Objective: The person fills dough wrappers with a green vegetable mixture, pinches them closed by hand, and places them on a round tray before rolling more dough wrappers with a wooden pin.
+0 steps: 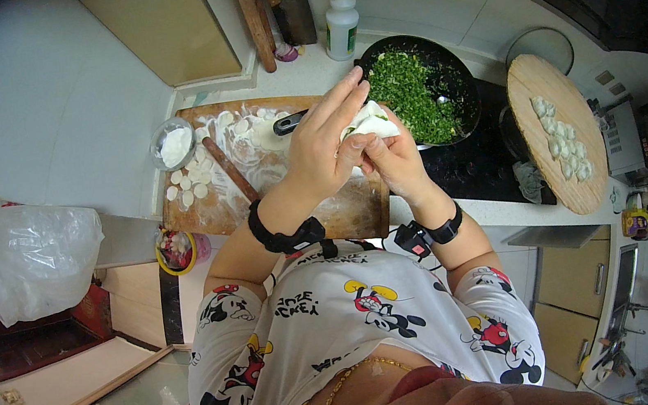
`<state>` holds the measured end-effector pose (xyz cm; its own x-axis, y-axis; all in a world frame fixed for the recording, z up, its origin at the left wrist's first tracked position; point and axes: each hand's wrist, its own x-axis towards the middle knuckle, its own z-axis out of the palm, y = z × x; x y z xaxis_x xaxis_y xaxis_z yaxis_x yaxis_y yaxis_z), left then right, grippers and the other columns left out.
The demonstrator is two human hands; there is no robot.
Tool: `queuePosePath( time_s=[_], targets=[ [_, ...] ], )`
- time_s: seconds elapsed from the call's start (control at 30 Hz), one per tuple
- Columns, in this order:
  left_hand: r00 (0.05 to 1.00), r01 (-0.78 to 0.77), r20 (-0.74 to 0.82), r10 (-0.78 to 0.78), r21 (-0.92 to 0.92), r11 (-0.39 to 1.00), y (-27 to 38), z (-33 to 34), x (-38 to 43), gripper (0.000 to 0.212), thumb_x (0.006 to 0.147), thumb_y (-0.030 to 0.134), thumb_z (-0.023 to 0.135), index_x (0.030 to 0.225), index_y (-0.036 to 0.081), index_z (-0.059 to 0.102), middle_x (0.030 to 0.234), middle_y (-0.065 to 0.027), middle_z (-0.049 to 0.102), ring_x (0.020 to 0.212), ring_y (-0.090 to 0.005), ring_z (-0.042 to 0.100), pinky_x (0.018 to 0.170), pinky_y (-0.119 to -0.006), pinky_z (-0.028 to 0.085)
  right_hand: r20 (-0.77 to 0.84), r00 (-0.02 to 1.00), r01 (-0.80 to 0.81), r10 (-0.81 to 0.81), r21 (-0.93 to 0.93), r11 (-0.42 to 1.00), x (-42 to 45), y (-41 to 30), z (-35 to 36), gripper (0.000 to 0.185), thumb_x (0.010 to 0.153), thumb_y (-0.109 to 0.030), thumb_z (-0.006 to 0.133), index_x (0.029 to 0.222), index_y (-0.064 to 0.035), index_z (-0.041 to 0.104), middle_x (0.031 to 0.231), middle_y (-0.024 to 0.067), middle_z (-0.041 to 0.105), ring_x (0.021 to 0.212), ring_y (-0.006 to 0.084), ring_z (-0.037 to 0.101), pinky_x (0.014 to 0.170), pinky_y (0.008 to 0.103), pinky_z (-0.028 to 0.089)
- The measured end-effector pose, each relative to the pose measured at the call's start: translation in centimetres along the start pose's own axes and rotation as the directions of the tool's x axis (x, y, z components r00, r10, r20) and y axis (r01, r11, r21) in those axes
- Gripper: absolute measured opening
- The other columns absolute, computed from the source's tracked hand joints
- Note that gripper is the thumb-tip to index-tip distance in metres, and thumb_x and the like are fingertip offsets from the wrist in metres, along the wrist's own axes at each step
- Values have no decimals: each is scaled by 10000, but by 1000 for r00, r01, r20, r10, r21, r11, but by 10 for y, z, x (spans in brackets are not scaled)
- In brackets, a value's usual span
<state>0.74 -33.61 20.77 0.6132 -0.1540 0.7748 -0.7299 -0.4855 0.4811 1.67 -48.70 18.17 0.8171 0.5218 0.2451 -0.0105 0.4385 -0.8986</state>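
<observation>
Both my hands hold a thin white dough wrapper (374, 123) with bits of green filling showing at its fold. My left hand (324, 140) has its long fingers stretched up behind the dough, its thumb at the front edge. My right hand (401, 157) supports the other side, and the two thumbs meet at the lower rim. Just beyond, a black pan (465, 67) holds chopped green filling (408, 91). Under my left forearm lies a floured wooden board (356, 210) with a rolling pin (230, 169), several small dough pieces (190, 181) and a black utensil handle (290, 123).
A glass bowl of flour (174, 146) sits at the board's left corner. At right, a round wooden board (543, 171) carries several folded dumplings (562, 138) beside the black cooktop (463, 173). Along the wall stand a white spray bottle (341, 20) and a cleaver (297, 21).
</observation>
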Motion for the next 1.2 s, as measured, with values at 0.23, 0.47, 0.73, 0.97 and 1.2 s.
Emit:
queuePosePath(
  time_s=[0.23,0.47,0.73,0.97,1.2],
  targets=[
    [998,-8,55,8,-6,1000,-5,-9,-2,463,977,329,414,1252,-18,550,1330,-214,505,1146,-361,559,934,-388,452,100,994,50,-48,-17,999,0,0,-7,516,911,-435,588,1216,-41,455,912,7,577,723,62,541,566,178,419],
    [994,0,-101,-36,-339,941,-7,1,-9,575,1014,416,279,1281,-34,519,1326,-258,492,1148,-360,564,931,-393,465,45,966,258,-256,-24,966,-2,-8,18,504,930,-293,582,1311,-72,337,1014,85,571,763,105,555,603,217,447],
    [986,59,-129,-110,-351,935,-6,-1,-8,705,974,569,234,1362,22,452,1363,-260,452,1165,-370,545,915,-396,468,145,872,489,-468,-315,813,0,1,8,312,940,-60,522,1240,-25,447,1086,144,559,830,148,588,663,250,489],
    [982,-100,-181,61,-218,971,-10,-3,-2,620,1001,471,228,1277,5,530,1316,-283,488,1176,-393,534,942,-411,447,-20,1000,20,-20,41,999,5,-19,24,786,732,-568,725,1245,-34,464,1054,18,560,806,63,538,654,198,447],
    [988,-121,-134,83,-310,943,-7,-1,3,529,1009,397,282,1226,35,601,1393,-285,406,1240,-380,477,954,-424,425,115,992,80,-59,-185,979,6,-18,12,819,731,-736,562,1171,-46,521,964,0,578,788,68,526,632,212,424]
  ],
)
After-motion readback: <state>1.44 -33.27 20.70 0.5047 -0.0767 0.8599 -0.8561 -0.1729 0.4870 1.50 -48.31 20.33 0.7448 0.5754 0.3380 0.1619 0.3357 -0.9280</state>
